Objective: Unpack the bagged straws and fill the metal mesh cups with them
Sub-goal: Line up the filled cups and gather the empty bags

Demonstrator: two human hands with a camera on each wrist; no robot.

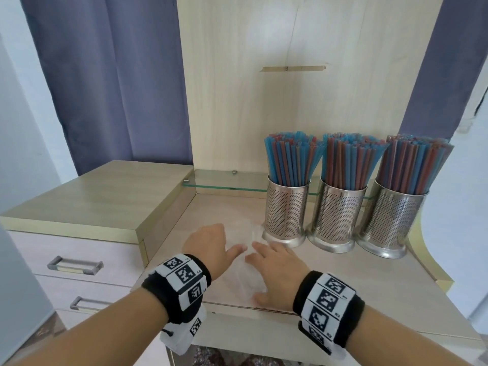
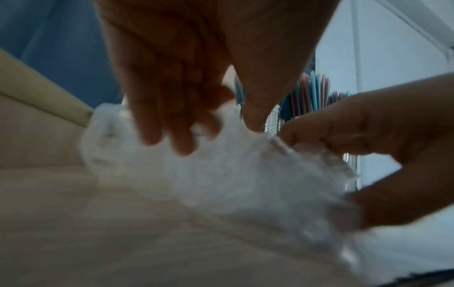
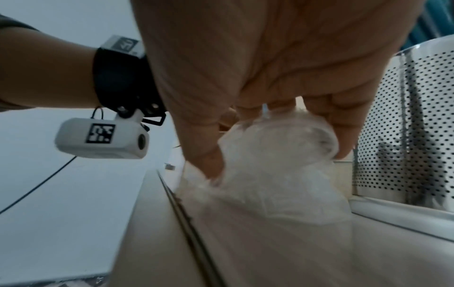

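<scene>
Both hands on the empty clear bag (image 1: 245, 273) at the desk's front edge: left hand (image 1: 208, 247) fingers curled into the film, right hand (image 1: 277, 270) pinching it, likely gathering it for disposal. Three cups (image 1: 286, 211) just behind stand full of straws (image 1: 290, 159). Pale wood desk (image 1: 369, 281), drawers (image 1: 76, 265) left, purple curtains (image 1: 111, 75) behind.

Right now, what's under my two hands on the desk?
A crumpled clear plastic bag lies on the desk. The left hand and right hand gather it. No straws show in it; the part beneath the palms is hidden.
</scene>
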